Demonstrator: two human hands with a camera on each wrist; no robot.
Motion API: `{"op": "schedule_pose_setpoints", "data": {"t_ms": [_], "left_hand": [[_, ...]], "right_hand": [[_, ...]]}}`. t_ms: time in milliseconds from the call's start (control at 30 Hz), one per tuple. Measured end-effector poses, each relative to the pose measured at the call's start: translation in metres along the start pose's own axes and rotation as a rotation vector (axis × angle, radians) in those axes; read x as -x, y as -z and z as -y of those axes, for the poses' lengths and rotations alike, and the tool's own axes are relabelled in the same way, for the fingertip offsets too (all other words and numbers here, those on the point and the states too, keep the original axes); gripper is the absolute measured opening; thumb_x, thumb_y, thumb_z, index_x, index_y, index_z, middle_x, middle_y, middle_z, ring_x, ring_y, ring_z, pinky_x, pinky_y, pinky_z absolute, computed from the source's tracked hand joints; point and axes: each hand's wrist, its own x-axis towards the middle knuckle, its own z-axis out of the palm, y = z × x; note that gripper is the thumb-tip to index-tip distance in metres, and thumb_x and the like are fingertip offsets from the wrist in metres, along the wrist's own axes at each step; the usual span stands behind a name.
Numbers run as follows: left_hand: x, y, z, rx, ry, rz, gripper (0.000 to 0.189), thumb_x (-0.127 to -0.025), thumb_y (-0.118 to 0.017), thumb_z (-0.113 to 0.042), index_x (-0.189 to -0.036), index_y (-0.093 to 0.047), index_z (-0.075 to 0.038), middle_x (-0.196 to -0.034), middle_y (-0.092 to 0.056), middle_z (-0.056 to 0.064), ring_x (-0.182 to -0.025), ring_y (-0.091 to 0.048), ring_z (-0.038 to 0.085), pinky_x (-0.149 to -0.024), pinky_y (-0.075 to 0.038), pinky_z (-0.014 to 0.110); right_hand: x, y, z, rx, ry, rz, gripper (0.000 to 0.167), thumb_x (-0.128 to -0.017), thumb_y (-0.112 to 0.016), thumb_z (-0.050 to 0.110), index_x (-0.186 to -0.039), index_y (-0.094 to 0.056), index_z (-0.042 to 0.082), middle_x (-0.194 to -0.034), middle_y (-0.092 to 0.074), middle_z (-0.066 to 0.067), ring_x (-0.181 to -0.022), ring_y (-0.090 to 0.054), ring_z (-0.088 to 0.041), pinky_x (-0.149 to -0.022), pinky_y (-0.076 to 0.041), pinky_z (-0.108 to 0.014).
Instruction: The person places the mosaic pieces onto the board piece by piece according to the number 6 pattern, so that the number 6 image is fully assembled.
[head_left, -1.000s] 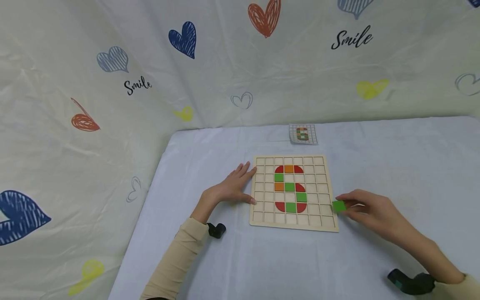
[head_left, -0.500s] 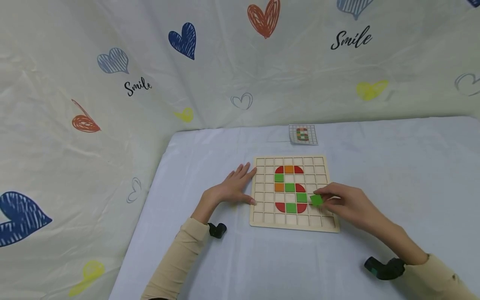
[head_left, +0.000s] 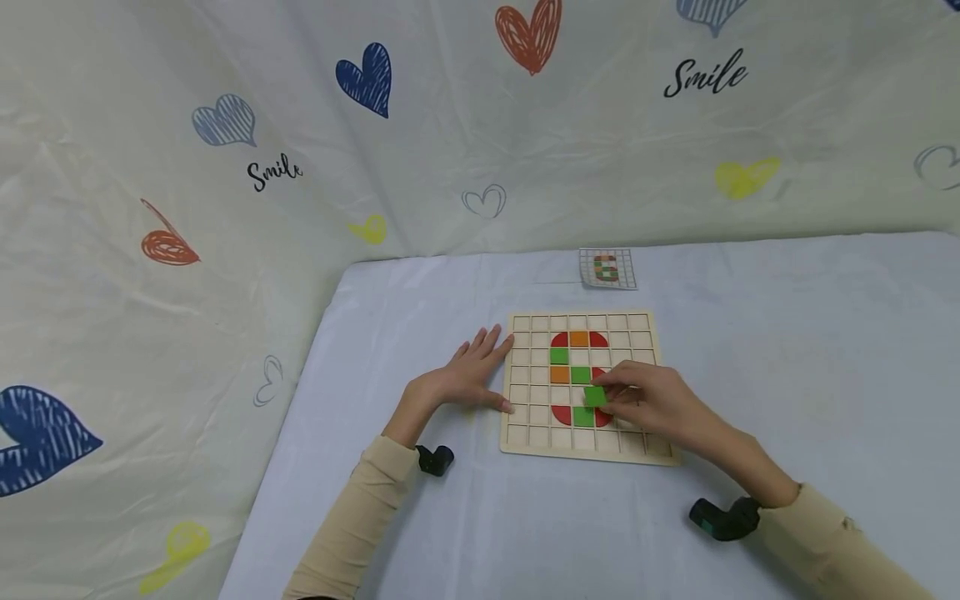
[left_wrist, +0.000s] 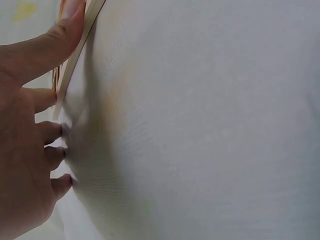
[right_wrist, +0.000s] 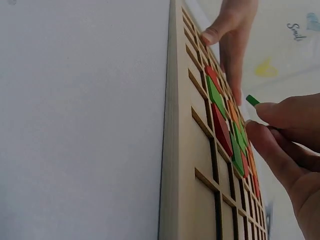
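Note:
A wooden grid board lies on the white-covered table, with red, orange and green tiles set in some of its cells. Between thumb and fingers, my right hand pinches a green square tile. In the right wrist view that green tile is held above the board's surface, apart from the set tiles. My left hand rests at the board's left edge, fingers spread and straight, the thumb on the rim. The left wrist view shows the thumb against the board's side.
Behind the board lies a small printed card with a coloured figure on a grid. A heart-patterned cloth hangs beyond the table's back and left edges. Black wrist devices sit at both wrists.
My right hand has carried the green tile leftward from beside the board's right edge to over the coloured tiles. My left hand has stayed in place.

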Motion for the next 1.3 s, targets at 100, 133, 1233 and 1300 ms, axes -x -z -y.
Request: {"op": "schedule_pose_setpoints", "data": {"t_ms": [100,133,1233,1300], "left_hand": [[0.000,0.000,0.000,-0.003,0.002,0.004,0.114,-0.089,-0.076,-0.052,-0.167,0.000,-0.019,-0.173,0.014,0.006,-0.160,0.016,0.027,-0.130,0.002,0.050],[0.000,0.000,-0.001,-0.001,0.002,0.005,0.114,-0.089,-0.076,-0.052,-0.167,0.000,-0.019,-0.173,0.015,0.006,-0.160,0.016,0.027,-0.130,0.003,0.050],[-0.005,-0.003,-0.006,-0.022,-0.008,0.036,0.114,-0.091,-0.074,-0.053,-0.166,0.006,-0.019,-0.172,0.021,0.006,-0.158,0.022,0.026,-0.129,0.006,0.049],[-0.005,-0.002,-0.007,-0.019,-0.011,0.033,0.114,-0.091,-0.074,-0.052,-0.166,0.005,-0.018,-0.172,0.020,0.007,-0.158,0.021,0.027,-0.129,0.005,0.050]], "right_hand": [[-0.004,-0.002,0.003,0.006,0.030,0.010,0.030,-0.081,-0.083,-0.003,-0.110,-0.076,0.000,-0.097,-0.073,-0.003,-0.080,-0.063,-0.004,-0.074,-0.061,-0.024],[-0.006,-0.003,0.004,0.017,0.042,0.012,0.030,-0.081,-0.084,-0.002,-0.110,-0.077,0.000,-0.097,-0.073,-0.002,-0.080,-0.063,-0.005,-0.073,-0.061,-0.025],[-0.030,-0.028,0.009,0.145,0.071,0.061,0.024,-0.083,-0.083,0.005,-0.106,-0.078,0.001,-0.093,-0.068,-0.004,-0.077,-0.054,-0.014,-0.067,-0.047,-0.024],[-0.030,-0.029,0.007,0.151,0.073,0.056,0.024,-0.083,-0.083,0.005,-0.106,-0.077,0.001,-0.093,-0.067,-0.004,-0.077,-0.054,-0.014,-0.067,-0.047,-0.024]]}}
